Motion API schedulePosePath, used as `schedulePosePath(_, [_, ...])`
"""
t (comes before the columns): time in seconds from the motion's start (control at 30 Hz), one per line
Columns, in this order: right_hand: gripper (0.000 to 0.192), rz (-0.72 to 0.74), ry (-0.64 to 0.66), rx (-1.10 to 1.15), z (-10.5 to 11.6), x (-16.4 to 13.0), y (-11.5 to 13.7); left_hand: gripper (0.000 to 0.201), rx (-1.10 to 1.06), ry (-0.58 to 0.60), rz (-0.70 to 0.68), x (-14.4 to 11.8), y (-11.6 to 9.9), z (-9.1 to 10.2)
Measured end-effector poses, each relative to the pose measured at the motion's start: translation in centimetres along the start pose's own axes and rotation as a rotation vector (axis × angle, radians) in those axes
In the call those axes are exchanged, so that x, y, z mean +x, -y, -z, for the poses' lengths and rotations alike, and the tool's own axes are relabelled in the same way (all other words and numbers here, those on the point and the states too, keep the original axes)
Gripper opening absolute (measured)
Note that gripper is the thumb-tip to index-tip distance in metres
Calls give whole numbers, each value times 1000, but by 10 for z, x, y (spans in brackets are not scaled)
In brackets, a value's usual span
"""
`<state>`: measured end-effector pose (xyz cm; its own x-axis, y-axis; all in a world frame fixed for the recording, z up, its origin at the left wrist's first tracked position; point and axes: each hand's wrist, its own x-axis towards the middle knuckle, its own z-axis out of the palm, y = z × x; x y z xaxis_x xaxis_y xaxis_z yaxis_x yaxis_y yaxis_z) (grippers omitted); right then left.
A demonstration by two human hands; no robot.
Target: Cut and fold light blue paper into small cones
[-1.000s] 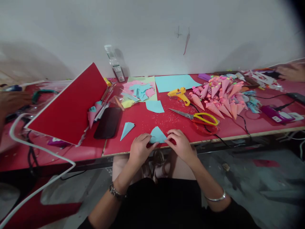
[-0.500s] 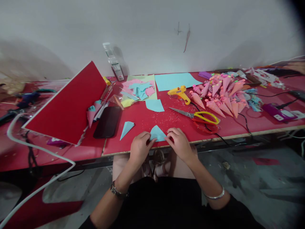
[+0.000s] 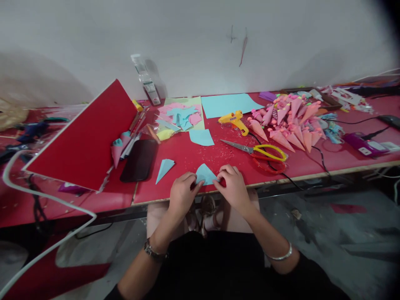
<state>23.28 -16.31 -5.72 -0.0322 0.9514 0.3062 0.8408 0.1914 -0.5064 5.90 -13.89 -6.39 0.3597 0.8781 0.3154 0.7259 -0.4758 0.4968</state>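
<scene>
Both my hands pinch a small light-blue paper piece (image 3: pixel 204 173) at the near edge of the red table (image 3: pixel 203 156). My left hand (image 3: pixel 182 194) grips its left corner and my right hand (image 3: pixel 233 188) grips its right side. The paper lies half curled between my fingers. A finished blue paper cone (image 3: pixel 164 168) lies just left of my left hand.
Yellow-handled scissors (image 3: pixel 256 151), a yellow glue gun (image 3: pixel 233 120) and a heap of pink paper cones (image 3: pixel 289 123) lie to the right. A black phone (image 3: pixel 139 159), a tilted red board (image 3: pixel 84 139), paper scraps (image 3: pixel 181 118) and a blue sheet (image 3: pixel 228 104) lie behind.
My hands have drawn slightly closer together on the blue paper, curling it more. The view has shifted a little; a person's hand at the far right edge is gone from view.
</scene>
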Motion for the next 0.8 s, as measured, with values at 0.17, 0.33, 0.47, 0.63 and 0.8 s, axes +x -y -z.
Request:
schedulePosePath(0.17, [11,-20,-47,13,1,-1,-2,29,-28,-15,-1,1,-2,1])
schedulePosePath(0.33, [12,-27,-72,34,7,-4,-16,28,-3,-19,-9,0,-2,2])
schedulePosePath(0.47, [10,-2,-89,94,12,-7,-19,17,4,-2,-44,-2,0,2])
schedulePosePath(0.63, [8,99,-2,143,9,-14,-9,12,22,51,-105,-5,0,5])
schedulePosePath(0.8, [8,78,-6,214,7,-15,-9,6,-53,28,-46,-3,1,4])
